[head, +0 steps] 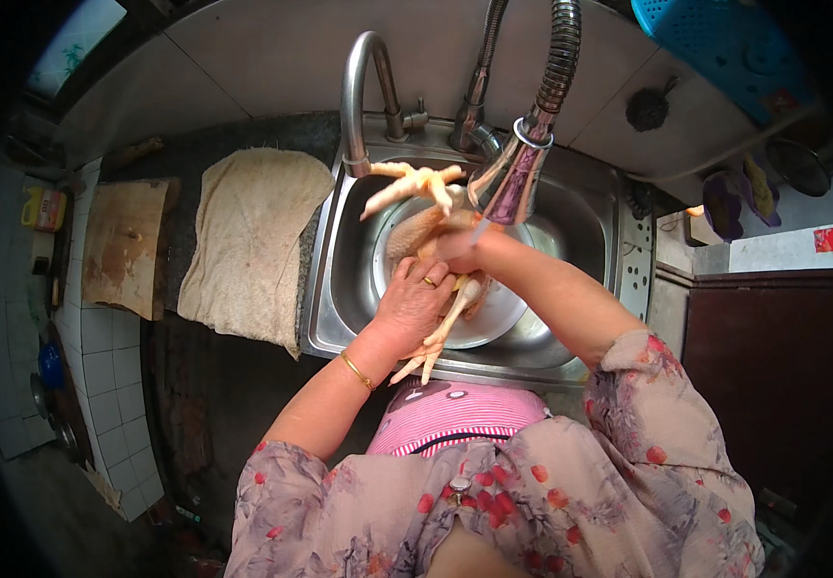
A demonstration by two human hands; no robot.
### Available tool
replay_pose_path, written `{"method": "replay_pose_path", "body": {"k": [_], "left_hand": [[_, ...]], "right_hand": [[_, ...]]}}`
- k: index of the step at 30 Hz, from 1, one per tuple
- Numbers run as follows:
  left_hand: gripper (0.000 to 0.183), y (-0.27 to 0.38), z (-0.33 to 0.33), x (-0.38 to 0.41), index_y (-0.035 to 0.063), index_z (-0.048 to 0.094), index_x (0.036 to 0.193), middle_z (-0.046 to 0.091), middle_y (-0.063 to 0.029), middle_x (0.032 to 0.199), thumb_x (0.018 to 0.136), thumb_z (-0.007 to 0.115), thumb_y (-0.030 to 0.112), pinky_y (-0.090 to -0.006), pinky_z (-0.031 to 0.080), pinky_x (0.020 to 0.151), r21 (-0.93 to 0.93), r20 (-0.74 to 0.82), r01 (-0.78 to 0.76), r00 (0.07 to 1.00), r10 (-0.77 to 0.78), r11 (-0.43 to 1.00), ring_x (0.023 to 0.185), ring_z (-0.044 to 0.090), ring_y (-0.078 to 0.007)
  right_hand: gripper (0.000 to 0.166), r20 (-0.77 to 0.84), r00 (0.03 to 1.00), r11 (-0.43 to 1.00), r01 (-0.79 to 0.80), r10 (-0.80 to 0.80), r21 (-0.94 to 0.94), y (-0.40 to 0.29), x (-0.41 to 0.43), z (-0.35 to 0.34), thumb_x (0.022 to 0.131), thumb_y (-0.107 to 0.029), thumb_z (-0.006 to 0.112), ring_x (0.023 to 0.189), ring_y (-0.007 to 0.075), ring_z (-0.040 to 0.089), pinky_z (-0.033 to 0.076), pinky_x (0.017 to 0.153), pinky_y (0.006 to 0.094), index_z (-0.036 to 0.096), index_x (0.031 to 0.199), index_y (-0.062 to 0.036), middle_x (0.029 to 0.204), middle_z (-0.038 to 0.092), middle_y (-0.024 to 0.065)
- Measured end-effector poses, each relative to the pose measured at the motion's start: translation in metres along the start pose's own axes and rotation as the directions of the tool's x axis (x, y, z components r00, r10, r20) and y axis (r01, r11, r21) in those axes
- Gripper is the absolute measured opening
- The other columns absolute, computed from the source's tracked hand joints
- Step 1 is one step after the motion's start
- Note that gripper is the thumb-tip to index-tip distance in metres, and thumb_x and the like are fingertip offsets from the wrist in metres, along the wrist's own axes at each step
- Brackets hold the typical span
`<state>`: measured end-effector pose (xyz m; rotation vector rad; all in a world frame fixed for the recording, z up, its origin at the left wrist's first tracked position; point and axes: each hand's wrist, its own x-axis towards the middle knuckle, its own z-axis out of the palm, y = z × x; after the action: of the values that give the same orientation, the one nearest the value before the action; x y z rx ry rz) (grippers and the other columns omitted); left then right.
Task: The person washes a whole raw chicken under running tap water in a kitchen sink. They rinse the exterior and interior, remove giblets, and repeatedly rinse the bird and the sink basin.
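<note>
A plucked raw chicken (414,238) lies in a pale metal basin (485,337) inside the stainless steel sink (557,318). My left hand (416,296), with a gold-coloured ring and bangle, grips the bird near its leg. One yellowish foot (427,354) sticks out towards me past that hand; the other foot (420,184) points up and away, below the curved faucet spout. My right hand (459,249) is blurred and pressed against the chicken, its fingertips hidden. Water (478,231) runs onto it from a chrome spray head (514,180) just above.
A curved steel faucet (355,108) rises behind the sink. Left of it, a beige towel (254,238) and a wooden board (123,246) lie on the dark counter. A scrubber (647,108) and a blue plastic basket (720,50) hang on the wall at upper right.
</note>
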<state>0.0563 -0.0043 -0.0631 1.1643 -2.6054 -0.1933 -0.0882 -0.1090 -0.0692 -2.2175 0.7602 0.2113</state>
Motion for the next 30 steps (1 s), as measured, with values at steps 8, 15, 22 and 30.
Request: {"method": "replay_pose_path", "body": {"k": [8,15,22,30], "left_hand": [[0.031,0.002,0.006,-0.020,0.0079,0.062,0.103,0.053,-0.0073,0.114,0.073,0.059,0.015,-0.0416,0.033,0.101,-0.027,-0.070,0.027,0.997,-0.029,0.999,0.120,0.044,-0.0260],[0.028,0.005,0.012,-0.017,0.0066,0.059,0.102,0.050,-0.0069,0.113,0.075,0.056,0.015,-0.0429,0.029,0.103,0.001,-0.064,0.027,0.998,-0.027,1.000,0.125,0.038,-0.0259],[0.027,-0.001,0.007,-0.018,0.0087,0.060,0.101,0.049,-0.0052,0.115,0.075,0.057,0.016,-0.0483,0.026,0.103,-0.013,0.055,0.047,0.997,-0.046,0.999,0.125,0.036,-0.0246],[0.031,0.005,0.011,-0.028,0.0109,0.061,0.105,0.048,-0.0068,0.124,0.075,0.059,0.021,-0.0489,0.028,0.100,-0.053,-0.019,0.025,0.999,-0.026,0.998,0.127,0.036,-0.0249]], "right_hand": [[0.029,-0.280,0.936,0.764,0.021,0.211,0.645,-0.053,-0.025,0.006,0.098,-0.019,0.035,0.081,0.0109,0.059,0.052,0.069,0.0247,0.060,0.104,-0.0064,0.094,0.062,0.0058],[0.033,-0.165,0.954,0.956,-0.271,0.251,-0.111,-0.016,0.003,0.011,0.087,-0.025,0.049,0.109,0.0225,0.055,0.043,0.094,0.0325,0.060,0.116,-0.0125,0.117,0.060,0.0092],[0.033,0.046,0.998,0.969,-0.025,0.037,-0.248,-0.040,-0.006,-0.016,0.088,-0.010,0.045,0.105,0.0211,0.057,0.046,0.089,0.0290,0.059,0.118,-0.0056,0.113,0.062,0.0109],[0.036,0.033,0.960,0.959,-0.279,0.277,0.045,-0.031,-0.022,0.023,0.066,-0.014,0.067,0.090,0.0272,0.064,0.051,0.079,0.0336,0.066,0.101,-0.0080,0.105,0.065,0.0160]]}}
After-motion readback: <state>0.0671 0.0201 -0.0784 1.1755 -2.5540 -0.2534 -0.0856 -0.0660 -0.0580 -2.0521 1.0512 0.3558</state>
